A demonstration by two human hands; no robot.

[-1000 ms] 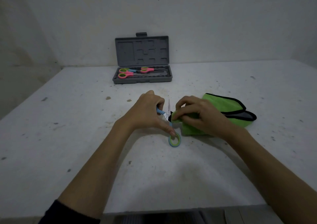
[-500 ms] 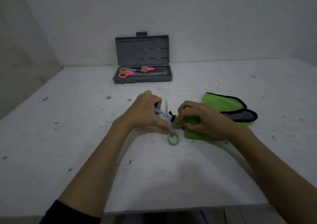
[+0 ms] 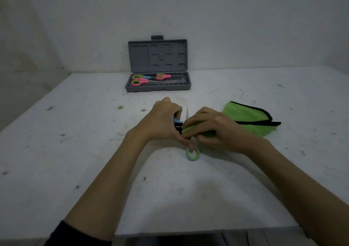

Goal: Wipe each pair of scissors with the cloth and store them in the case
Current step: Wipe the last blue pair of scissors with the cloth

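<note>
Scissors [image 3: 192, 152]: blue-green pair low over the bench [image 3: 94, 170], near ring free, one blade tip poking up between the hands; looks light and stiff, with slick steel. Best held by the handles, away from the edges.
Left hand [image 3: 162, 120]: fingers curled round the blue handle, one fingertip at the near ring.
Right hand [image 3: 211, 127]: pinching the cloth's fold on the blade.
Cloth [image 3: 249, 117]: soft, limp, trailing right.
Case [image 3: 158, 90]: far back, lid up, pink scissors [image 3: 139, 79] inside.

White worktop [image 3: 94, 151], scuffed w/ dark specks; plain whitish wall [image 3: 226, 19] behind, corner at left; dim light, rm shadowy.
</note>
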